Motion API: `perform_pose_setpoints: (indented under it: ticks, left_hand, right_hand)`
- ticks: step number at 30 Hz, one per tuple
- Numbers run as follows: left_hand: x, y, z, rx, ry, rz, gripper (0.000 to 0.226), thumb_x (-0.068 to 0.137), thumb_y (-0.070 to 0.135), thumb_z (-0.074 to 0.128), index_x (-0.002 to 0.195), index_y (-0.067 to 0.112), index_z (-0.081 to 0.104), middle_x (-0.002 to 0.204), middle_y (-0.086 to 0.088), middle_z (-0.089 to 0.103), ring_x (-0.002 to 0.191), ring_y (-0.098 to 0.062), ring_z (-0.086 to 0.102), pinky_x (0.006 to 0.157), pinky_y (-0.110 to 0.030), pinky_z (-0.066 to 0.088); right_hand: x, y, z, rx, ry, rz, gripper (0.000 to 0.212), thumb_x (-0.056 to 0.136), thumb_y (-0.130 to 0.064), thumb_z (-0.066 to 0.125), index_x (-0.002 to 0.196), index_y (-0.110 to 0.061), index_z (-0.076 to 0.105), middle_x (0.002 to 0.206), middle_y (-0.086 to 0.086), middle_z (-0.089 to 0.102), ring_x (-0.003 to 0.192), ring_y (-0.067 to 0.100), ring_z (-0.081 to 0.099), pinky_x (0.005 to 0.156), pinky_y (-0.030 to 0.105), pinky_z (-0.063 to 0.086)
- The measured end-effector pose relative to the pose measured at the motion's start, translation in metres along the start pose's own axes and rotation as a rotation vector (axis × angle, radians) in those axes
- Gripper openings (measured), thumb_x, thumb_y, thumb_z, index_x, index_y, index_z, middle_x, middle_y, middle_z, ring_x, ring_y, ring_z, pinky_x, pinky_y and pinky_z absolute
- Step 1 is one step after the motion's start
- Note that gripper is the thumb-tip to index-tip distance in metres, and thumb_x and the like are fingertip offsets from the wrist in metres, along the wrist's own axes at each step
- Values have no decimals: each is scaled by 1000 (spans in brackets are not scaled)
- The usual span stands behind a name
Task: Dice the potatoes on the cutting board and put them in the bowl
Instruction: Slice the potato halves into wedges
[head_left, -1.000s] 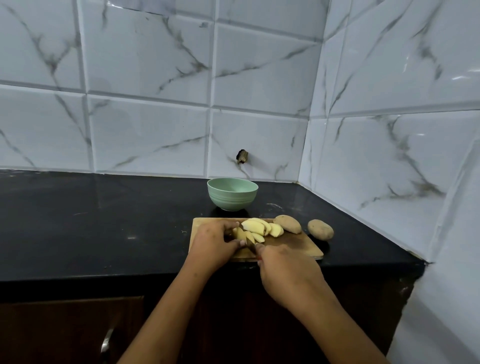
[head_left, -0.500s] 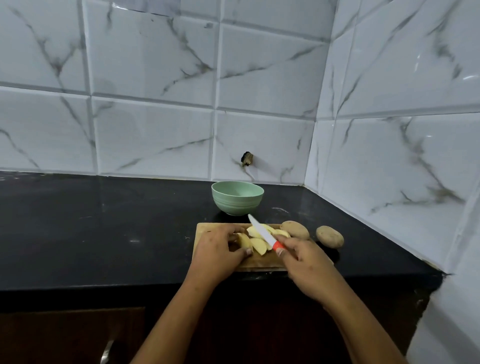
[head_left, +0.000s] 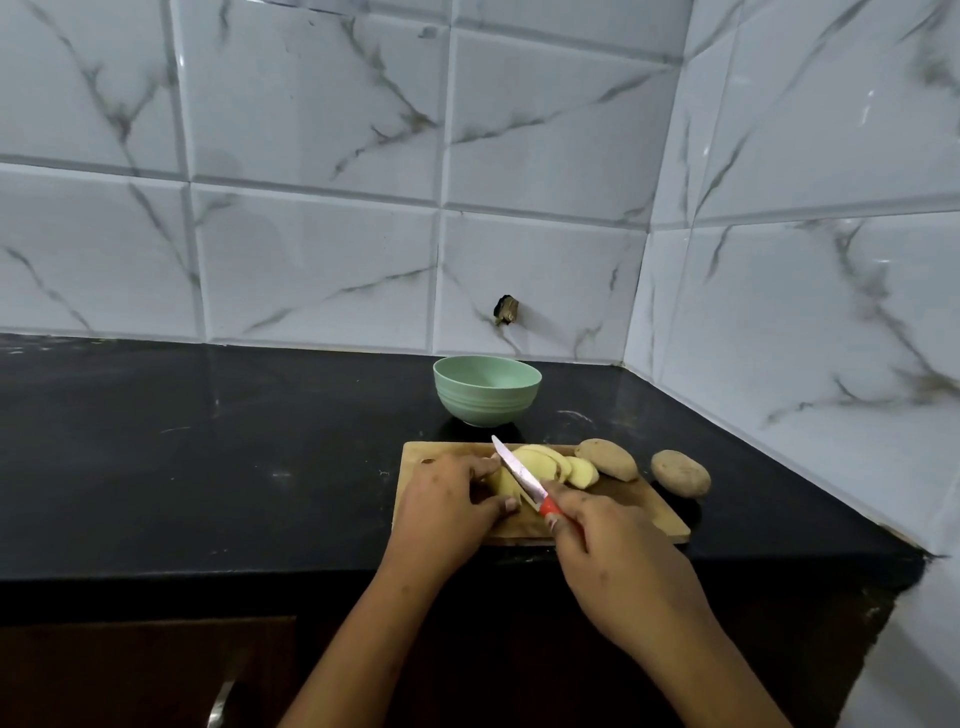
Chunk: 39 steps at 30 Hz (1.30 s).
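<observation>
Head view, the only angle here. I'd say the dicing is barely getting going. The left hand (head_left: 447, 499) is curling its fingers over a pale potato piece (head_left: 503, 483) on the cutting board (head_left: 660, 514). The right hand (head_left: 618, 561) is gripping the red-handled knife (head_left: 519, 475), with the blade angling across that piece. A fan of slices (head_left: 550, 462) is lying behind the blade, with a skin-on potato chunk (head_left: 608, 458) beside them. A whole potato (head_left: 680, 473) is sitting off the board on the tabletop (head_left: 208, 441). The green bowl (head_left: 485, 405) is waiting just behind the board and looking empty, though its bottom is out of sight. I'm not spotting any cubes. The left hand is hiding most of the piece, so I can't tell how deep the blade is going.
</observation>
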<state>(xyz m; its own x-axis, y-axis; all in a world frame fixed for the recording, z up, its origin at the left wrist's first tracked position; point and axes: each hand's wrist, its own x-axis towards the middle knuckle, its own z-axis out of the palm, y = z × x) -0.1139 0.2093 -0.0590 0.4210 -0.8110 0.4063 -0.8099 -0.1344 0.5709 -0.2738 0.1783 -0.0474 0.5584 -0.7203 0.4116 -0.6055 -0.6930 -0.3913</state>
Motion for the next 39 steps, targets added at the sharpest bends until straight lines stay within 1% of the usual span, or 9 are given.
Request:
perform_pose_setpoints:
  ticks: [10,16,22,26,28,31,34,37,39]
  left_hand:
    - [0,2,-1,8,-32,-10,47,88,35,64,133,29,53,120,6,64,105,-6,57,79,-13,37]
    - [1,1,-2,-9,-61,0,37,87,30,66,123,30,61,110,7,68,100,-6,58,82,-18,44]
    - [1,1,-2,-2,-60,16,41,86,27,67,127,29,59,105,6,69,96,-7,58,81,-19,44]
    - [1,1,-2,25,-47,35,39,86,26,67,125,25,62,117,7,65,105,-9,56,89,-20,41]
    - [1,2,-2,31,-39,49,38,86,26,67,124,23,62,124,9,62,110,-8,54,90,-17,38]
    - [2,1,0,25,-28,54,36,86,25,67,122,21,64,122,8,63,110,-9,55,90,-18,38]
    - [2,0,0,13,-23,50,39,86,22,67,125,20,62,124,7,63,112,-9,55,90,-16,37]
    - [2,-1,1,-38,-36,42,44,86,16,67,129,18,59,128,4,61,115,-8,56,92,-13,36]
    - [2,1,0,-38,-49,27,43,86,14,66,128,18,59,125,2,63,114,-10,57,94,-16,39]
  right_hand:
    - [3,-10,2,-234,-13,-19,45,103,-33,29,148,-37,26,104,-9,64,81,8,59,62,25,49]
    - [25,-10,10,-346,-69,-46,50,102,-21,36,148,-36,26,112,-3,64,93,16,61,57,27,38]
    - [33,-15,10,-328,-131,-66,49,101,-20,37,147,-35,30,115,-2,63,97,18,61,63,28,38]
    - [25,-13,4,-339,-177,-89,45,101,-21,38,144,-34,34,116,-1,62,100,18,60,65,28,38]
    - [18,-11,2,-344,-197,-112,41,101,-22,39,141,-35,38,113,-1,62,97,18,60,65,29,41]
    - [16,-10,-2,-346,-216,-122,39,101,-23,38,138,-35,41,111,-2,62,95,18,59,65,30,43]
    - [21,-13,-3,-370,-238,-109,32,101,-24,39,131,-30,49,111,-1,61,94,18,58,65,30,40]
    - [25,-18,-3,-410,-262,-87,28,99,-21,43,124,-25,54,110,1,61,82,18,53,63,29,36]
    - [28,-21,-4,-429,-282,-67,26,98,-20,44,122,-21,55,112,3,60,84,20,54,65,31,36]
